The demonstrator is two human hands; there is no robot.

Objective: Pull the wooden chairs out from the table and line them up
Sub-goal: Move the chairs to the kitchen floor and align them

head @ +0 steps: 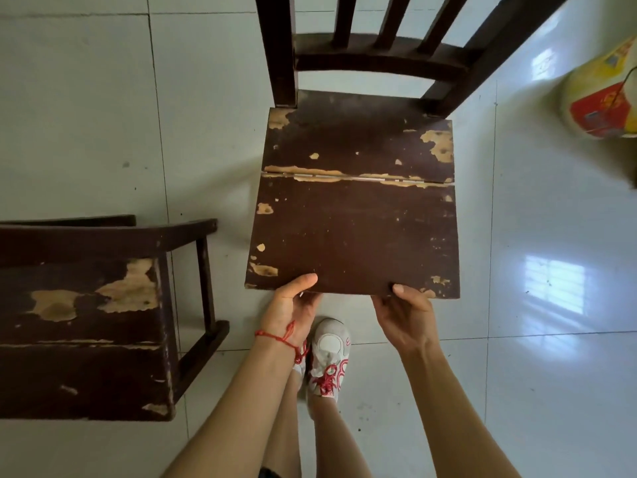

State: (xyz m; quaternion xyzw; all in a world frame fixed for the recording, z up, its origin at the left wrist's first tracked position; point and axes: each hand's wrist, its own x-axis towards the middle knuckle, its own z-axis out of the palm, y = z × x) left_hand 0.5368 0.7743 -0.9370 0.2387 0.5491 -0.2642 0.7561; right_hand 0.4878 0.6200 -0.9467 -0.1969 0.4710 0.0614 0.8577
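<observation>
As a person leans over a tiled floor (86,115), both bare hands close on the near front edge of a dark wooden chair (355,229): the left hand (293,305), a red string bracelet (279,338) at its wrist, grips left of centre, and the right hand (405,313) grips right of centre. Each thumb lies on top of the seat while the fingers curl out of sight beneath it, so the hold looks firm. A white sneaker with red laces (329,357) stands on the floor just behind the hands.

Solid boards, stiff and probably fairly heavy, make up the seat, which is split by a seam running across its middle. Brown varnish has flaked away in pale patches, leaving a rough, dry surface unlikely to slip in the grip. Taking the front edge with two hands suits dragging or lifting; the legs may scrape or skid on the glossy tiles. Beyond the seat rises a slatted backrest with a curved rail.

At the left edge of the floor stands a second chair (82,322), equally worn, beside which this one would be lined up. A yellow and red sack (601,94) rests far right.
</observation>
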